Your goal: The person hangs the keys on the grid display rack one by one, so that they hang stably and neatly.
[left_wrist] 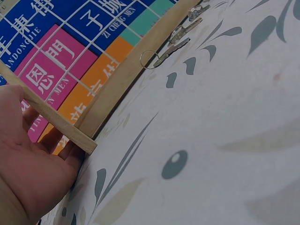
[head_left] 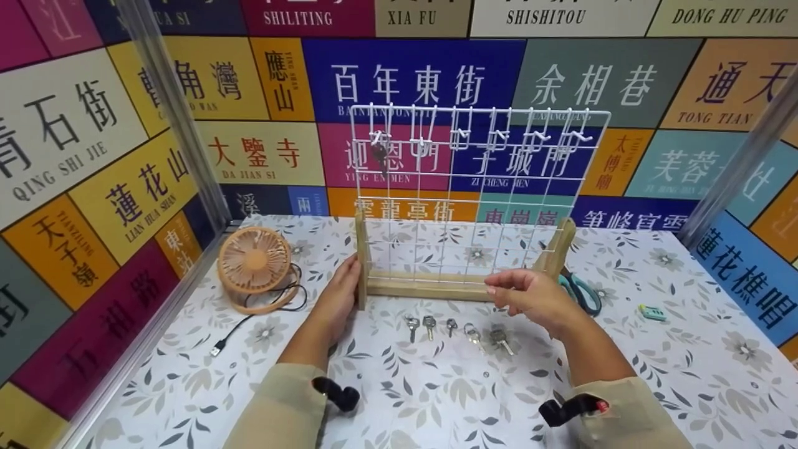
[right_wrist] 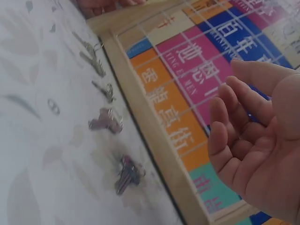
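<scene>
A white wire grid rack on a wooden stand [head_left: 430, 289] stands upright on the table, with a row of white hooks along its upper part. What looks like a dark key [head_left: 378, 153] hangs from the leftmost hook. My left hand [head_left: 340, 296] grips the stand's left wooden post [left_wrist: 56, 121], fingers behind it. In front of the base lie several keys in a row, some with rings; the rightmost bunch [head_left: 500, 340] is nearest my right hand [head_left: 530, 298]. That hand hovers before the grid's right part, fingers loosely curled [right_wrist: 234, 112], holding nothing.
An orange fan [head_left: 254, 260] stands left of the rack, its black cable ending in a USB plug [head_left: 218, 347]. Scissors with teal-and-black handles [head_left: 583, 293] lie by the right post. Farther right is a small green object [head_left: 652, 312]. A floral cloth [head_left: 436, 399] covers the table.
</scene>
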`<action>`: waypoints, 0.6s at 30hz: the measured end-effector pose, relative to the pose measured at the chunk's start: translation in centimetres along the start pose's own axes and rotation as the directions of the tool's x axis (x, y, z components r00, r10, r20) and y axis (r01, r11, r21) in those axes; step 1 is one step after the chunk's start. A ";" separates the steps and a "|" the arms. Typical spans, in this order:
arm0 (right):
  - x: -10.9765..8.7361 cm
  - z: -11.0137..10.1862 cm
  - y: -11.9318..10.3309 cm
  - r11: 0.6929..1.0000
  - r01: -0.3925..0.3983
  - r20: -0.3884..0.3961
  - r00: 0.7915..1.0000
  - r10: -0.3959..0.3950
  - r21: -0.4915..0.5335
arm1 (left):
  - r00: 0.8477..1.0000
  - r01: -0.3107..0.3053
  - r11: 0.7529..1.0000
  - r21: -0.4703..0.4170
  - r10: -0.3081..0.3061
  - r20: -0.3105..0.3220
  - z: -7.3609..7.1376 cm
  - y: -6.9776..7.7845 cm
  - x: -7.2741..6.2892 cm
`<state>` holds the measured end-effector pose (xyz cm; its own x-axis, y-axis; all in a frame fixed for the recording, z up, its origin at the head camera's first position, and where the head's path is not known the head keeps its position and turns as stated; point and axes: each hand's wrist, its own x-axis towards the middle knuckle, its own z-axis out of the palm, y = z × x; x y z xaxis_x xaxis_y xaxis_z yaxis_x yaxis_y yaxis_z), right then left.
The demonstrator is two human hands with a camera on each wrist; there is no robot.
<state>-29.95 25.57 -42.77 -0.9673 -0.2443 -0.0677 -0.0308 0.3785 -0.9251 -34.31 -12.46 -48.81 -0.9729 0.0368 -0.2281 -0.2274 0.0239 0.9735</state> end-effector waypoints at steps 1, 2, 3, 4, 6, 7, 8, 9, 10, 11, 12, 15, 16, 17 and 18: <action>0.1 -0.1 0.5 1.000 -0.005 0.013 1.000 0.005 -0.012 | 1.000 -0.002 1.000 -0.001 0.002 -0.002 0.0 0.0 0.0; 0.3 -0.2 1.0 1.000 -0.009 0.028 1.000 0.009 -0.019 | 1.000 -0.014 1.000 0.001 0.014 -0.003 0.0 -0.1 0.0; 0.4 -0.2 1.5 1.000 -0.015 0.038 0.999 0.016 -0.025 | 1.000 -0.026 1.000 0.003 0.026 -0.004 0.0 -0.1 0.0; 0.5 -0.4 2.0 0.999 -0.020 0.049 0.999 0.022 -0.028 | 0.999 -0.039 0.999 0.006 0.039 -0.004 0.0 -0.2 0.0; 0.8 -0.6 3.1 0.999 -0.026 0.073 0.997 0.028 -0.035 | 0.998 -0.061 0.998 0.007 0.061 -0.004 0.0 -0.3 0.1; 0.9 -0.7 3.6 0.999 -0.028 0.083 0.996 0.031 -0.035 | 0.997 -0.071 0.997 0.006 0.071 -0.003 0.0 -0.4 0.1; 1.0 -0.8 4.0 0.999 -0.030 0.093 0.995 0.033 -0.034 | 0.997 -0.080 0.997 0.007 0.080 -0.003 0.0 -0.5 0.1; 1.1 -0.9 4.4 0.999 -0.033 0.103 0.994 0.036 -0.030 | 0.997 -0.079 0.997 0.005 0.079 -0.003 0.0 -0.5 0.2; 1.2 -1.1 4.7 0.999 -0.032 0.112 0.993 0.036 -0.036 | 0.997 -0.078 0.997 0.004 0.078 -0.004 0.0 -0.5 0.2; 1.2 -1.2 5.0 0.999 -0.029 0.121 0.992 0.034 -0.046 | 0.997 -0.073 0.997 0.004 0.073 -0.006 0.0 -0.5 0.2; 1.3 -1.3 5.3 0.998 -0.028 0.125 0.992 0.034 -0.056 | 0.997 -0.072 0.997 0.003 0.072 -0.007 0.1 -0.5 0.2; 1.5 -1.5 5.8 0.995 -0.016 0.130 0.991 0.029 -0.097 | 0.997 -0.071 0.997 0.006 0.071 -0.008 0.1 -0.4 0.1; 1.5 -1.6 5.9 0.993 -0.013 0.127 0.991 0.028 -0.117 | 0.997 -0.071 0.997 0.008 0.071 -0.007 0.1 -0.4 0.1; 1.5 -1.6 6.0 0.991 -0.008 0.128 0.992 0.025 -0.132 | 0.998 -0.067 0.998 0.007 0.067 -0.008 0.1 -0.4 0.1; 1.5 -1.6 6.1 0.989 -0.002 0.128 0.992 0.021 -0.148 | 0.998 -0.069 0.998 0.007 0.069 -0.008 0.1 -0.4 0.1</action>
<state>-32.02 28.95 -47.94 -0.9275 -0.3489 -0.1342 -0.0662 0.5066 -0.8596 -34.33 -12.38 -49.19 -0.9866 0.0300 -0.1604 -0.1596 0.0282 0.9868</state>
